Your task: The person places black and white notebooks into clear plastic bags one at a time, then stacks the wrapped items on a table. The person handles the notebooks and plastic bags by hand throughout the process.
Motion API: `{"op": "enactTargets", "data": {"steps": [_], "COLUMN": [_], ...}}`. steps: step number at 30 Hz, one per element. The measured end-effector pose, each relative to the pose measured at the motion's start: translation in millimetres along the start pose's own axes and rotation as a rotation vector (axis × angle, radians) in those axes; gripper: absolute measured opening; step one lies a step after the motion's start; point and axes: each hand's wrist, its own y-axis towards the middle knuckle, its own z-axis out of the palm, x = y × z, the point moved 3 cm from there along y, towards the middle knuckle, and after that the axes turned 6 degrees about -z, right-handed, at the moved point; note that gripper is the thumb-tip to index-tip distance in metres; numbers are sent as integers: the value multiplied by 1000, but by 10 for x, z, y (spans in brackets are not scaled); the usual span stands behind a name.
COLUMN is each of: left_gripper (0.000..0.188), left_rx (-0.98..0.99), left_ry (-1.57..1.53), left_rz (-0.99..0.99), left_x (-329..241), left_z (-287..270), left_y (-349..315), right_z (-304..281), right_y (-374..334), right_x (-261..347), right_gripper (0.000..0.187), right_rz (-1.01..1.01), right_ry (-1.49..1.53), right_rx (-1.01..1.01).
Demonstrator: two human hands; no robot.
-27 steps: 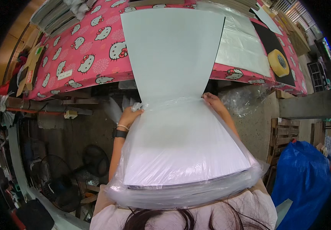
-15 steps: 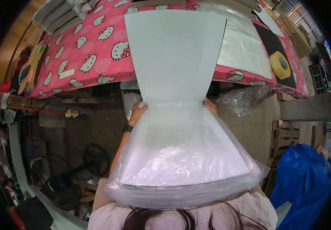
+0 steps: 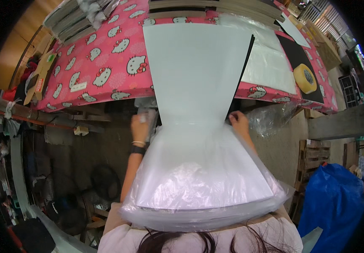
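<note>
A stack of large white sheets (image 3: 194, 71) lies partly in a clear plastic bag (image 3: 203, 185). Its bagged near end is on my lap; its bare far end rests over the pink table edge. Dark edges show along the stack's right side. To the left of the bag's mouth is my left hand (image 3: 139, 128), fingers curled by loose clear film; a small pale wrap shows at one finger. On the opposite side, my right hand (image 3: 240, 121) has its fingertips bent together by the sheets' edge. What those fingertips hold, if anything, cannot be made out.
A pink patterned cloth covers the table (image 3: 101, 63). On it are flat clear bags (image 3: 266, 59), a roll of tape (image 3: 305, 79) on a black sheet, and grey stacks (image 3: 70, 21) at the back. A fan (image 3: 105, 181) stands lower left, a blue tarp (image 3: 334, 202) lower right.
Both hands have moved outward from the bag's mouth, the left one with film beside it. More dark edge shows on the stack's right. The whole view has shifted slightly.
</note>
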Motion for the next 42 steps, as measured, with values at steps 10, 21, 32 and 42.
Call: {"op": "enactTargets", "data": {"steps": [10, 21, 32, 42], "left_gripper": [33, 50, 30, 31], "left_rx": [362, 715, 532, 677], "left_ry": [-1401, -1217, -1100, -1309], "left_rz": [50, -50, -35, -93], "left_x": [-2261, -2793, -2567, -2604], "left_z": [-1472, -563, -510, -419], "left_y": [350, -11, -26, -92], "right_z": [389, -208, -184, -145], "right_y": [-187, 237, 212, 166], "right_x": [656, 2566, 2441, 2486], "right_gripper": [37, 20, 17, 21], "right_rz": [-350, -563, -387, -446], "right_ry": [-348, 554, 567, 613], "right_rx": [745, 200, 243, 172]}}
